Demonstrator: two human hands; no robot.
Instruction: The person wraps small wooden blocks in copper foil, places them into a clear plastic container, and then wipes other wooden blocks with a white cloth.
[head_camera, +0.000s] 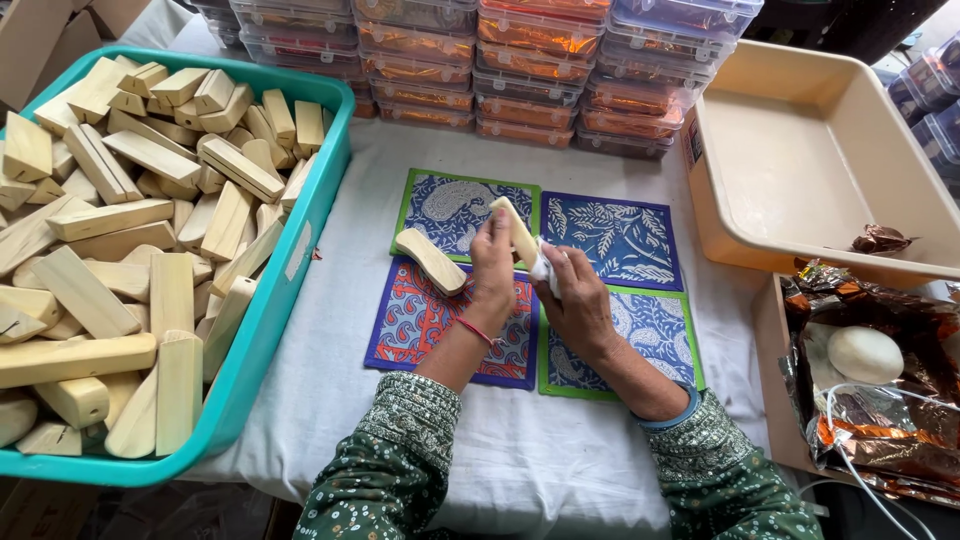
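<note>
White-clothed worktop (520, 470): your left hand (492, 262) grips one wooden block (516, 232), right hand (575, 295) presses a cloth (541, 266); teal bin (262, 330) stays full.

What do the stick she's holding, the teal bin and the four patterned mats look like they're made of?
The stick in the left hand: pale, unfinished wood by its matte look and faint grain, like the blocks beside it. The teal bin: probably moulded plastic, smooth with a rolled rim. The patterned mats: likely printed cloth, flat and matte with bound edges. The right hand holds something small and white, perhaps a cloth.
</note>
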